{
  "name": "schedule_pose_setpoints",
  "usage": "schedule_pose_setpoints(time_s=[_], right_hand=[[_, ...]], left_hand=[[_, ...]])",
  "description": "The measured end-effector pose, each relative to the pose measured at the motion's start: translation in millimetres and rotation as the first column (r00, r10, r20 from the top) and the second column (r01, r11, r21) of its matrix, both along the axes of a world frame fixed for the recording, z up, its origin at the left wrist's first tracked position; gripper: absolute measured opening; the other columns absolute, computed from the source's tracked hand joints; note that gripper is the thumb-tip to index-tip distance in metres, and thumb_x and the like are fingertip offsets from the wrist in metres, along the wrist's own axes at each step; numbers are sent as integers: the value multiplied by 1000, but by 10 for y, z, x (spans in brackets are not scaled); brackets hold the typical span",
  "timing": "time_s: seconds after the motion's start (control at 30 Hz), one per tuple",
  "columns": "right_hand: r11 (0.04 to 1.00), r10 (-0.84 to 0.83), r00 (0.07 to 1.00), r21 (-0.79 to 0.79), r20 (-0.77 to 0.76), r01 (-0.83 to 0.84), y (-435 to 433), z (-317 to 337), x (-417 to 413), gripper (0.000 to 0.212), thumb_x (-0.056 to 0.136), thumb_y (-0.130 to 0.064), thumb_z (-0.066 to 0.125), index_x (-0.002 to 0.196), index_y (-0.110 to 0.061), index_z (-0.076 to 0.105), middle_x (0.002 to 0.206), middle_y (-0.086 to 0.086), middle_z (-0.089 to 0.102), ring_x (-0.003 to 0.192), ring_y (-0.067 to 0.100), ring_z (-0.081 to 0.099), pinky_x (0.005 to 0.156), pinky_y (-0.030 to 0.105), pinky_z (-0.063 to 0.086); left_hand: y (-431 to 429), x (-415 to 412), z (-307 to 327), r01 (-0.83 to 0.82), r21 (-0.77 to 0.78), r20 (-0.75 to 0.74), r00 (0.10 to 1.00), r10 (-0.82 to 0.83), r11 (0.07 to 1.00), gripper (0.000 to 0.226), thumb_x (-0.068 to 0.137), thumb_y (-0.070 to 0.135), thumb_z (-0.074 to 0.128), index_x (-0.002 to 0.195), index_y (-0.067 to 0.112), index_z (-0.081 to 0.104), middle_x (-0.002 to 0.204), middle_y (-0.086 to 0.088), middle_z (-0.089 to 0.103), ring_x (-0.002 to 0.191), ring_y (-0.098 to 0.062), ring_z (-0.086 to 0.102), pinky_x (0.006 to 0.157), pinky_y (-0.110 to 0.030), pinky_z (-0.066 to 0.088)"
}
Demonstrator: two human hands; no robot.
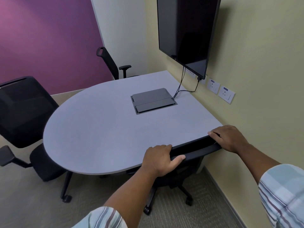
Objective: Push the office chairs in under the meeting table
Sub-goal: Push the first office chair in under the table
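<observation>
The grey meeting table (102, 132) has a rounded left end and its right side against the wall. A black office chair (195, 149) stands directly in front of me, its backrest top touching the table's near edge and its seat hidden under the top. My left hand (160, 159) grips the left part of that backrest top. My right hand (229, 138) is closed over its right end, beside the wall. A second black chair (26, 111) stands at the table's left end, seat partly under. A third chair (110, 63) is at the far side.
A dark screen (185, 30) hangs on the right wall above the table, with cables running down to a grey cable box (153, 100) set in the tabletop. Wall sockets (220, 91) sit beside it. Carpet covers the floor in front of me.
</observation>
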State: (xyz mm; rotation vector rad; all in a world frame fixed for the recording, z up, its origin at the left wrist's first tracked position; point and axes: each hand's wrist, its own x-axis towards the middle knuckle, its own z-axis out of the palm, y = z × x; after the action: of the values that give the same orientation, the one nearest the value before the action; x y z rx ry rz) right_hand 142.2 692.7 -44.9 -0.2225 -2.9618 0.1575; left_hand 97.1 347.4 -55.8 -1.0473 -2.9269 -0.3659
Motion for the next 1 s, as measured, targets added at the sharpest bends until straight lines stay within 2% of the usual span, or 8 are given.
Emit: schedule_pose_setpoints(time_s=[0.07,0.17,0.27,0.33,0.4,0.6,0.8,1.0], right_hand=[[999,-44,998,29,-39,46,-34,30,2,67,103,-67,27,99,-15,70,94,5,73,87,32,65,85,48,52],[997,-37,997,66,-69,41,-166,85,61,64,100,-70,23,96,-13,52,87,2,56,82,34,58,77,48,48],[997,-23,1000,77,-16,24,-352,137,85,67,104,-65,32,125,-6,56,117,12,67,106,37,63,94,53,52],[997,-17,1000,72,22,16,-548,189,98,69,105,-60,39,139,-2,53,137,19,64,123,39,60,106,54,48],[998,-4,999,61,48,1,-741,233,106,73,105,-60,41,148,-1,47,148,20,58,133,39,55,114,54,43],[999,39,994,16,103,-41,-1232,307,50,103,92,-78,11,162,-5,31,168,17,40,152,34,39,127,52,30],[997,79,991,4,105,-79,-1911,377,-238,107,88,-80,1,169,-10,7,179,12,11,164,31,14,133,48,13],[991,135,989,-4,56,-135,-2685,413,-611,108,90,-84,-2,170,-11,2,180,10,4,165,29,7,133,48,8]], left_hand=[[-8,19,44,14,-18,-2,1000,-14,1000,76,100,87,27,96,20,63,86,2,65,84,-23,61,79,-46,54],[-21,37,70,21,-63,40,999,-19,998,87,101,86,23,126,14,66,127,-8,72,133,-32,57,110,-51,46],[-31,24,74,26,-124,104,995,-13,992,105,100,88,14,167,10,34,176,-12,33,167,-31,14,135,-53,12],[-100,28,92,31,-117,86,996,-21,993,106,101,87,12,173,10,16,183,-12,11,169,-28,-2,135,-50,-1],[-199,21,105,44,-107,51,998,-38,993,104,102,86,12,174,10,9,183,-12,4,169,-27,-6,135,-47,-5],[-770,-132,90,-28,-85,13,1000,29,996,100,104,82,11,174,11,-4,183,-10,-9,168,-24,-13,136,-44,-9],[-1555,-429,120,-118,-106,-86,990,109,987,102,100,82,-4,171,9,-14,180,-10,-21,165,-24,-24,133,-43,-17],[-2418,-714,199,-181,-86,-118,978,170,980,99,105,80,0,169,7,-18,178,-11,-26,164,-25,-28,134,-45,-17]])
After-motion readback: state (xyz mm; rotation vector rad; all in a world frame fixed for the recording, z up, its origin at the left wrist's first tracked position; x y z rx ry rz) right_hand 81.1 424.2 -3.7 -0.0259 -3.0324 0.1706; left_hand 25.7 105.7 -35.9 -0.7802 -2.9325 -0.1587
